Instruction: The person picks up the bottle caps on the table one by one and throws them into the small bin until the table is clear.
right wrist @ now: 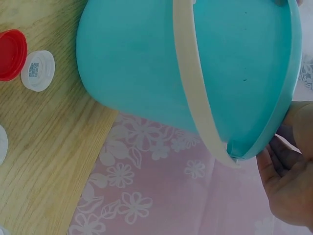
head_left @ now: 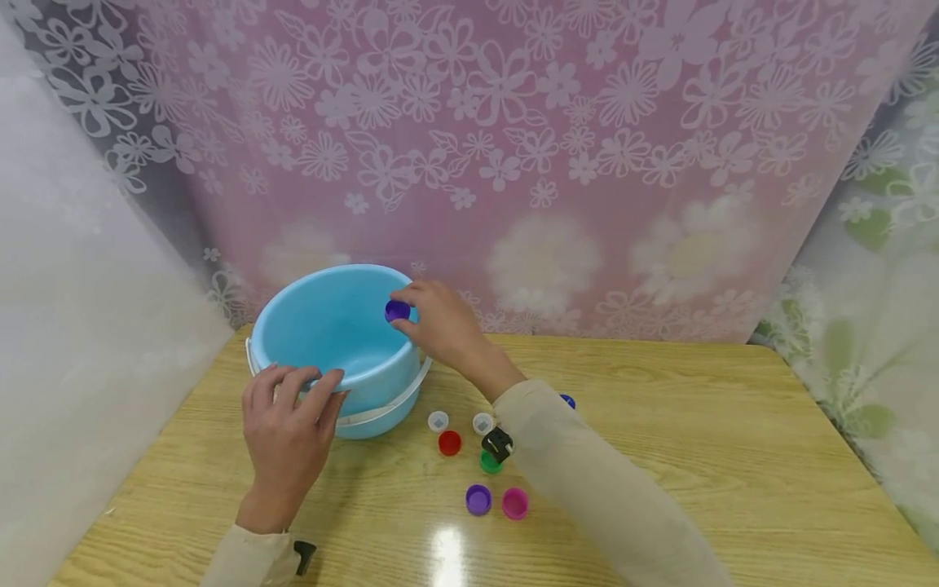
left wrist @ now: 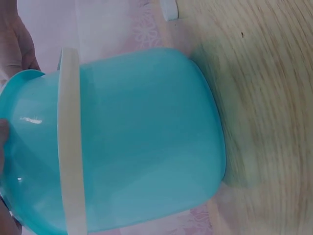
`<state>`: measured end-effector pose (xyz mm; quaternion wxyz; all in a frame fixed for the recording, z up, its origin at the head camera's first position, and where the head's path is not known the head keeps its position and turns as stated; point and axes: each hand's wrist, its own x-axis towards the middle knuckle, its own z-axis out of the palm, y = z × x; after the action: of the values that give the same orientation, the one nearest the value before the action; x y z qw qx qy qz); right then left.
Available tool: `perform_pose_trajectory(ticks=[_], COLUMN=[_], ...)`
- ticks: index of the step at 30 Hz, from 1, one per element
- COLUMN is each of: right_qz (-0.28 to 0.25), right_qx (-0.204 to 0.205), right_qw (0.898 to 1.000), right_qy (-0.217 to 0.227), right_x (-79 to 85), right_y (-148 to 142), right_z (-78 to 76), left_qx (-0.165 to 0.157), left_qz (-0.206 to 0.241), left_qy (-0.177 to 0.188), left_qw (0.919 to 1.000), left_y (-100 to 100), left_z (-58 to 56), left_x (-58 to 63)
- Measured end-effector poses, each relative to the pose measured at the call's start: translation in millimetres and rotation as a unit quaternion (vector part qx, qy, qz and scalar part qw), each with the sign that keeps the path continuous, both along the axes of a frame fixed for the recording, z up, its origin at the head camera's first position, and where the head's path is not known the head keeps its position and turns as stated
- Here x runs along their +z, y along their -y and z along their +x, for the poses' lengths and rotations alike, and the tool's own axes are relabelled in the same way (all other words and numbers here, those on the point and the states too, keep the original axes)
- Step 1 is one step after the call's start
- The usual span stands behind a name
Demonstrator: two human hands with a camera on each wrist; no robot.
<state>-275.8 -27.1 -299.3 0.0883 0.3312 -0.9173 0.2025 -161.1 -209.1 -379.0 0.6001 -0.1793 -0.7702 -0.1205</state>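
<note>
A light blue bucket [head_left: 381,383] with a white handle [head_left: 389,408] stands upright at the back left of the table. My left hand [head_left: 289,424] grips its near rim, with the fingers over the edge. Between the thumb and fingers of my right hand [head_left: 443,326] is a dark purple bottle cap [head_left: 397,311], held at the bucket's right rim, over the opening. In the right wrist view my right hand [right wrist: 293,171] is beside the rim, and the cap is hidden there. The left wrist view shows the bucket's side [left wrist: 146,137] close up.
Several loose caps lie right of the bucket: white caps [head_left: 438,421], a red cap [head_left: 450,443], a green cap [head_left: 491,462], a purple cap [head_left: 478,500] and a pink cap [head_left: 515,504]. A blue cap [head_left: 568,401] is partly behind my right sleeve. A flowered curtain [head_left: 543,204] hangs behind the table.
</note>
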Motion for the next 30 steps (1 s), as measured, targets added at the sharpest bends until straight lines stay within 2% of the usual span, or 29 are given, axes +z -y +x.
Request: perform_pose_trajectory(ticks=[17,21,25,30], right_qz=[-0.016,-0.047,-0.083,-0.143], right_qx=[0.002,0.013,0.046,0.082], right_qw=[1.0,0.998,0.994,0.982], right_qy=[0.007,0.028,0.048,0.095], right_x=[0.3,-1.4,-2.5,-1.9], right_y=[-1,-4,-8,-17], right_z=[-0.8,-0.9,-0.3,2.9], left_qx=[-0.004,0.004,0.009,0.007], left_qz=[-0.012,-0.027,-0.041,-0.047], left_qy=[0.049,0.075,0.105,0.124], left_qw=[0.9987,0.9968,0.9936,0.9911], left_y=[0,0,2,5], left_z=[7.1,11.8,16.4,18.6], left_x=[9.8,13.7,17.6,19.5])
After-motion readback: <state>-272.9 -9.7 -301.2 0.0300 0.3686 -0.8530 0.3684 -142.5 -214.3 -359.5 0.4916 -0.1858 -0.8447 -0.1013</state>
